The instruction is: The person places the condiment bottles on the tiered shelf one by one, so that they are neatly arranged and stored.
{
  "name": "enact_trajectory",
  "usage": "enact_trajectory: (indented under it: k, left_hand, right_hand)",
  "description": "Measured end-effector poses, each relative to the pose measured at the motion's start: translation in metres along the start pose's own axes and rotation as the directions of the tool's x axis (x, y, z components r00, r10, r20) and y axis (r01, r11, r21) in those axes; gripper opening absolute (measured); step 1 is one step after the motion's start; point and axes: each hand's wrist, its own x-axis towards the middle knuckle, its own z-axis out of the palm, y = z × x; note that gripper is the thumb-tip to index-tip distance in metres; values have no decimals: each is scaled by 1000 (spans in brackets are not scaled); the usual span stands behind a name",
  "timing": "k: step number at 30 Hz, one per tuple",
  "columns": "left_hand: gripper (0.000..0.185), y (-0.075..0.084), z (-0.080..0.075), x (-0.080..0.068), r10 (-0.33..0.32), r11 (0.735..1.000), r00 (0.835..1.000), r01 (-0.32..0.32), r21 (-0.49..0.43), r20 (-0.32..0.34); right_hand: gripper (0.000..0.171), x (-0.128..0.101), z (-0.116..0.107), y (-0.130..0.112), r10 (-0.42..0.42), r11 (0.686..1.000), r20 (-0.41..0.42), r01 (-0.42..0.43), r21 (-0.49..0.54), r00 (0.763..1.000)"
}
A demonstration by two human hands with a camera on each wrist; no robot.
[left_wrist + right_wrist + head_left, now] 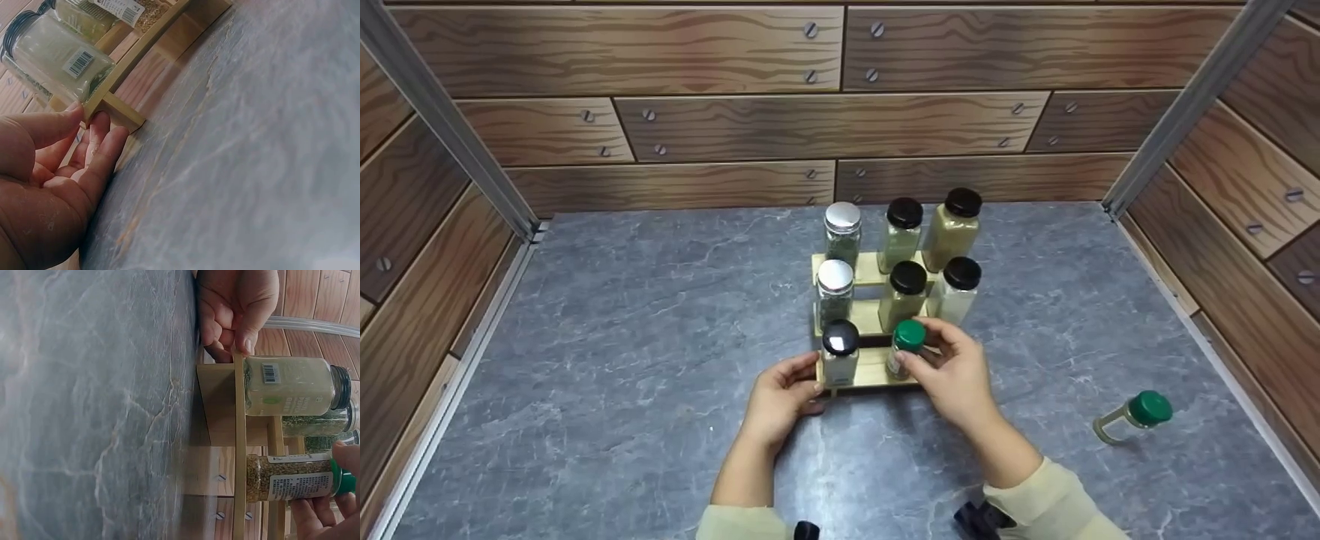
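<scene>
Green-capped glass spice jar of tan seeds (905, 346) stood on the bottom step of the three-step pale wooden rack (870, 369), mid-step. Right hand (952, 371) had its fingers curled round that jar at cap level. Left hand (781, 396) sat at the rack's left front corner, fingers relaxed and nearly straight, thumb touching the front rail. Black-capped jar of pale powder (840, 351) stood on the same step, left of the held jar. Six more jars filled the two upper steps. A second green-capped jar (1132, 416) lay on its side on the grey stone-look tabletop (622, 337), well right of the rack.
</scene>
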Motion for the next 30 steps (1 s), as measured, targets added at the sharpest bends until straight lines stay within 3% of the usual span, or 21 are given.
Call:
enact_trajectory:
  k: [4,7,11,14,19,20,22,27,30]
  left_hand:
    - [54,-1,-1,-1,7,1000,1000,-7,-4,-4]
    - [54,-1,1,-1,9,1000,1000,-9,-8,-2]
    - [54,-3,2,0,9,1000,1000,-9,-14,4]
    - [54,-2,1,1,11,1000,1000,-11,-13,-1]
    - [54,0,-2,-1,2,1000,1000,-3,-4,-10]
    - [55,1,-2,-1,2,1000,1000,-2,-1,-12]
    - [55,1,-3,-2,3,1000,1000,-3,4,-15]
    - [55,1,-2,-3,0,1000,1000,0,3,-18]
    - [55,0,1,-3,-2,1000,1000,2,1,-13]
  right_hand:
    - [51,-1,-1,1,-9,1000,7,9,-19,1000]
    - [54,-7,-13,0,-74,995,-17,73,-69,997]
    - [50,-23,-51,-5,-178,971,-180,143,-192,968]
    - [43,-33,-91,-8,-223,954,-365,126,-272,904]
    - [44,-48,-159,-4,-269,924,-612,20,-382,744]
    - [46,-51,-170,-2,-258,917,-639,-24,-398,724]
    - [53,-56,-187,2,-184,911,-679,-135,-389,711]
    - [72,-67,-210,12,146,861,-683,-432,-269,716]
    - [77,-74,-216,18,246,825,-655,-509,-246,714]
